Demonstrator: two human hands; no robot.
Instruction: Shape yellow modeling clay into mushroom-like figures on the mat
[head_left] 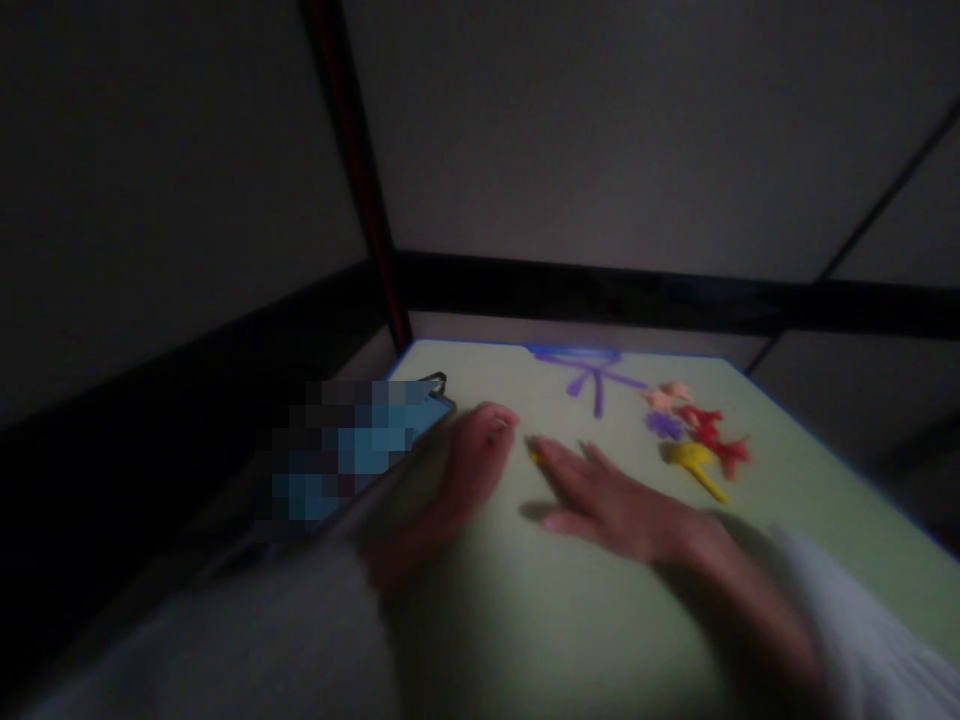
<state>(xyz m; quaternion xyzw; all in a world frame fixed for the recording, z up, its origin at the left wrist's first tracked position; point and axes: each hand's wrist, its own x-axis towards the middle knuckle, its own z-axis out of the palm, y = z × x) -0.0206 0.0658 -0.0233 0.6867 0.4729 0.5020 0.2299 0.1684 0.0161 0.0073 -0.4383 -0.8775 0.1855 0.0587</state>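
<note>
My left hand [450, 480] lies on the pale green board [525, 620], its fingers stretched forward near the board's left side. My right hand [607, 500] rests flat on the board, fingers extended to the left, with a small yellow bit at its fingertips. Both hands appear open; the picture is dark and blurred. Small coloured clay shapes [697, 435], pink, red, purple and yellow, sit to the right of my hands. A purple bow-like shape [589, 370] lies at the board's far edge.
A blue-lit device [360, 440], pixelated, leans at the board's left edge beside my left hand. Dark walls and a dark rail [637, 295] surround the board. A dark pole [360, 170] rises behind the far left corner.
</note>
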